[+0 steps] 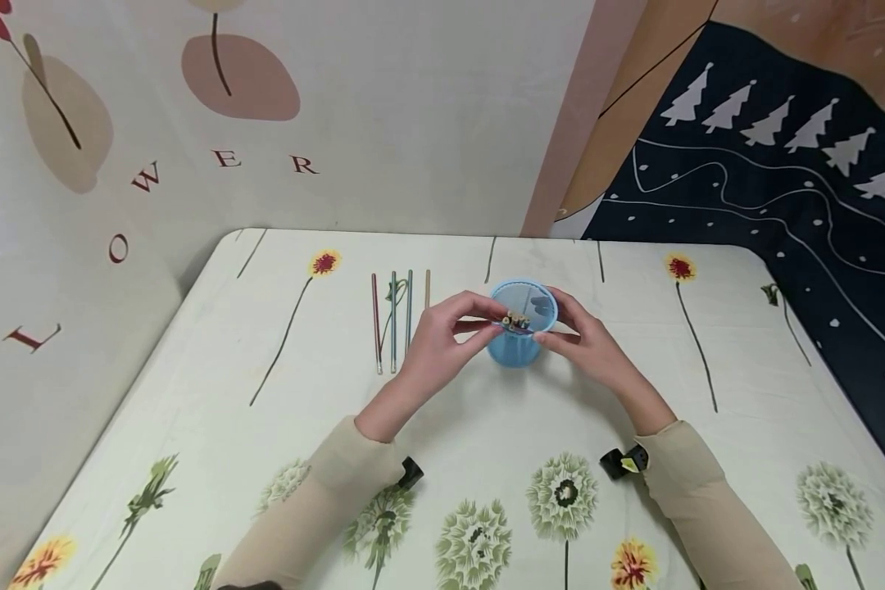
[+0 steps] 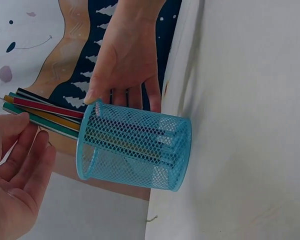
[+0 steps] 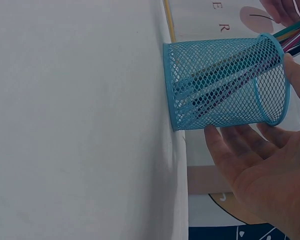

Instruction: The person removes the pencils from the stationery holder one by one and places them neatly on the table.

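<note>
A blue mesh pencil cup (image 1: 515,352) stands upright on the table, with a bundle of pencils (image 2: 45,110) leaning out over its rim. Red, yellow, green and dark pencils show in the left wrist view, their lower ends visible through the mesh. My left hand (image 1: 438,340) pinches the bundle near its upper ends, thumb against the green one. On the cup's other side, my right hand (image 1: 590,344) holds it near the rim, thumb at the edge and fingers around the wall, as the right wrist view (image 3: 260,165) shows.
Left of the cup, several more pencils lie side by side on the cloth: a red one (image 1: 376,328), teal ones (image 1: 394,328) and a tan one (image 1: 428,288) partly behind my left hand. The flower-printed tablecloth (image 1: 487,442) covers the table up to a patterned backdrop (image 1: 413,164).
</note>
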`<act>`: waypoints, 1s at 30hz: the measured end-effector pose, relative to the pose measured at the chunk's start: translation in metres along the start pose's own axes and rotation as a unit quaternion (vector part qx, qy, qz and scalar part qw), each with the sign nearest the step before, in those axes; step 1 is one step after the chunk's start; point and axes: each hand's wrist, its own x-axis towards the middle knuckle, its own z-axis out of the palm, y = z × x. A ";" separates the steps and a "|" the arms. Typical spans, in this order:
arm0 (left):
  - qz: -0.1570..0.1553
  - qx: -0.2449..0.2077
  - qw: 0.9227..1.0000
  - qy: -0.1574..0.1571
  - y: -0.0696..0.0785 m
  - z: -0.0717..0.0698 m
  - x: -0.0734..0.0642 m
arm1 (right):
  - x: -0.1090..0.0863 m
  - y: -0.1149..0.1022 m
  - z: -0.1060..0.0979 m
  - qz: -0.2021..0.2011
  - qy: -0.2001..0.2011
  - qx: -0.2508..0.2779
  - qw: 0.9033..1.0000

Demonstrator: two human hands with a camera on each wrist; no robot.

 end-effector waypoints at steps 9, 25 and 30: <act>0.016 0.026 1.000 -0.002 -0.002 0.005 0.000 | -0.001 0.000 -0.001 -0.003 -0.001 -0.003 1.000; 0.048 0.027 0.998 0.018 0.005 0.002 0.001 | -0.001 0.000 0.000 -0.003 0.000 -0.001 1.000; 0.061 0.022 0.997 0.033 0.014 -0.004 0.001 | 0.000 0.000 0.000 -0.002 0.001 -0.001 1.000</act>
